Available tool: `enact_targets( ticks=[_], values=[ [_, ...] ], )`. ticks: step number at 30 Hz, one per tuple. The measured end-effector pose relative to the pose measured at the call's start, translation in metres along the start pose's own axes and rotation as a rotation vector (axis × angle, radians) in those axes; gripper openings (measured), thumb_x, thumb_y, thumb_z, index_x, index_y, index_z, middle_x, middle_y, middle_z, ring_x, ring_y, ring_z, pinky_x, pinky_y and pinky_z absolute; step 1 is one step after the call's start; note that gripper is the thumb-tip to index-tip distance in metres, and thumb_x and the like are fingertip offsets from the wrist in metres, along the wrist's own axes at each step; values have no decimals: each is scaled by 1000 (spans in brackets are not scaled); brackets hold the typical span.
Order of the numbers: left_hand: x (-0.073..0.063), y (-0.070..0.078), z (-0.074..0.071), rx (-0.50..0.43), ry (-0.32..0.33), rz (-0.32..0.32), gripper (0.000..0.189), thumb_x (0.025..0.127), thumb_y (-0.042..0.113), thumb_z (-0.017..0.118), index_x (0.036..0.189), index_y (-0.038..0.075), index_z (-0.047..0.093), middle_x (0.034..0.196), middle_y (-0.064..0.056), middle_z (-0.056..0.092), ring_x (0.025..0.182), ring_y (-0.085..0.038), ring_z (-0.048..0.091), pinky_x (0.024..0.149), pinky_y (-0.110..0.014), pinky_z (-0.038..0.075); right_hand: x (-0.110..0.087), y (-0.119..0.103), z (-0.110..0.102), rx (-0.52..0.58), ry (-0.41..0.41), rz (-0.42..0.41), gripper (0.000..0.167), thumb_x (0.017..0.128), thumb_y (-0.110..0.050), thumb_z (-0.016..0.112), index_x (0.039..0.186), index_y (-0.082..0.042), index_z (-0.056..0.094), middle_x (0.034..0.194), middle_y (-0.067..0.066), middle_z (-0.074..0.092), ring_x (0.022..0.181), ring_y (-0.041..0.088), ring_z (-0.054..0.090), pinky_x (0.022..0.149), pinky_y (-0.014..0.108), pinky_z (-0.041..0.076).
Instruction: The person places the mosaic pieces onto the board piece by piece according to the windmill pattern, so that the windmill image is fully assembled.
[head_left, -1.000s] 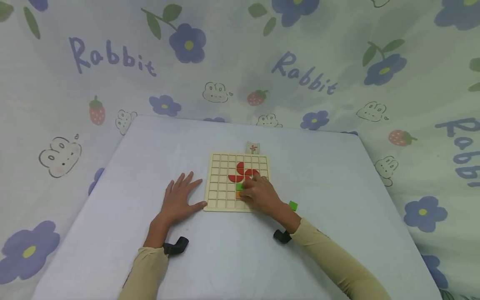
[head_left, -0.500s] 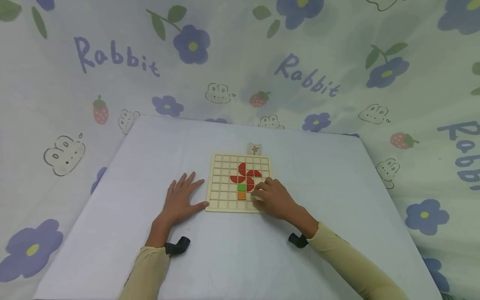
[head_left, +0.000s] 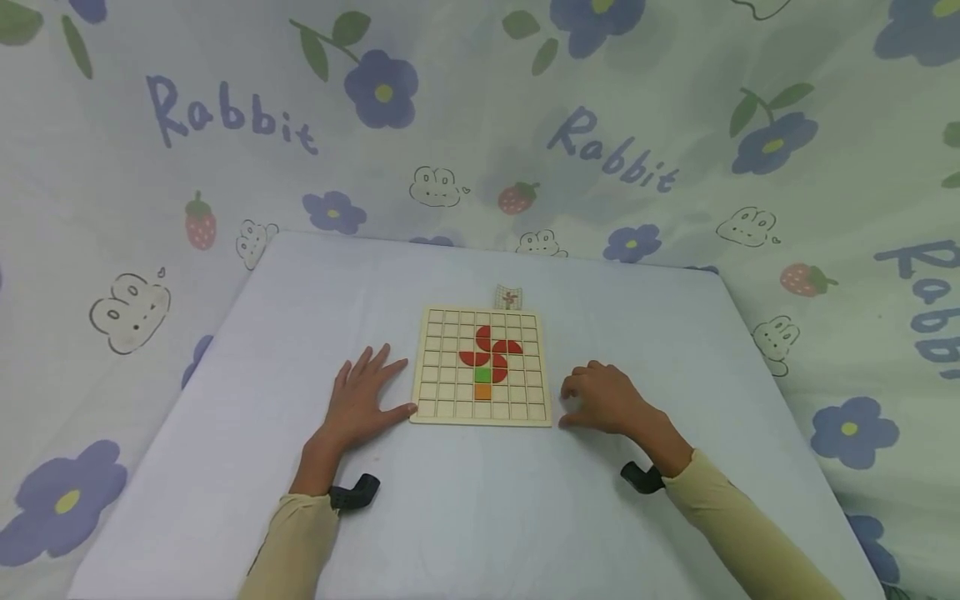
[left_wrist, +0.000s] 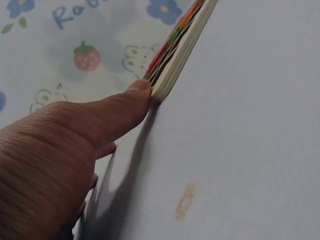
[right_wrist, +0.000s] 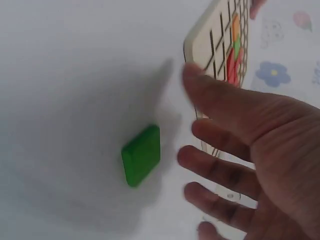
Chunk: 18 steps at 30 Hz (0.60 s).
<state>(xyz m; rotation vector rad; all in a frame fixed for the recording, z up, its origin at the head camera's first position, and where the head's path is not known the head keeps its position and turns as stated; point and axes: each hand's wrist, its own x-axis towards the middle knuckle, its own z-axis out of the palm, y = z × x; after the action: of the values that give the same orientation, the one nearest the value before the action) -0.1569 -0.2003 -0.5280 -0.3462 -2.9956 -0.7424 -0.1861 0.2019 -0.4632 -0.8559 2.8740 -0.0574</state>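
A pale wooden grid board (head_left: 446, 408) lies on the table. Several red quarter-round pieces (head_left: 507, 347) form a pinwheel on it, with a green square (head_left: 482, 375) and an orange square (head_left: 482, 392) stacked below. My left hand (head_left: 362, 402) lies spread on the table, its thumb touching the board's near left corner. Just right of the board, my right hand (head_left: 606, 400) is held over the table with relaxed, bent fingers and nothing in them. A loose green block (right_wrist: 142, 156) lies near those fingers in the right wrist view; in the head view the hand hides it.
A small picture card (head_left: 509, 297) with a red pinwheel design sits at the board's far edge. Both wrists carry black camera mounts (head_left: 356, 492). White cloth (head_left: 480, 517) covers the table, and a printed curtain (head_left: 465, 100) hangs behind it.
My right hand has drawn away from the pieces on the board and moved right, over the loose green block. The lower red pieces are now uncovered. My left hand has stayed in place.
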Motion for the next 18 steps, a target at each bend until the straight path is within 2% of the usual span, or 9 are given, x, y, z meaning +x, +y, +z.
enact_targets(
  ticks=[5, 8, 13, 18],
  values=[
    [-1, -1, 2, -1, -2, 3, 83, 81, 59, 71, 148, 16, 46, 160, -14, 23, 148, -34, 8, 115, -58, 3, -13, 11, -8, 70, -148, 91, 29, 70, -36, 89, 86, -21, 70, 85, -10, 59, 79, 13, 53, 66, 33, 46],
    [-1, -2, 3, -1, -6, 1, 83, 81, 59, 70, 148, 16, 46, 161, -13, 23, 148, -34, 7, 115, -58, 3, -18, 15, -10, 141, -181, 132, 25, 72, -24, 89, 84, -20, 67, 83, -9, 59, 78, 12, 54, 66, 34, 48],
    [-1, -2, 2, 0, -3, 1, 82, 81, 59, 70, 148, 16, 46, 160, -14, 23, 148, -34, 8, 115, -58, 3, -18, 20, -5, 229, -162, 155, 20, 74, -12, 86, 81, -17, 67, 80, -8, 61, 75, 12, 55, 67, 34, 50],
    [0, -3, 2, -1, -2, 2, 82, 82, 59, 70, 148, 17, 46, 160, -13, 23, 148, -34, 8, 115, -58, 3, -11, 23, 0, 178, -88, 126, 17, 74, -12, 82, 81, -17, 68, 74, -10, 60, 67, 11, 53, 59, 31, 47]
  ],
)
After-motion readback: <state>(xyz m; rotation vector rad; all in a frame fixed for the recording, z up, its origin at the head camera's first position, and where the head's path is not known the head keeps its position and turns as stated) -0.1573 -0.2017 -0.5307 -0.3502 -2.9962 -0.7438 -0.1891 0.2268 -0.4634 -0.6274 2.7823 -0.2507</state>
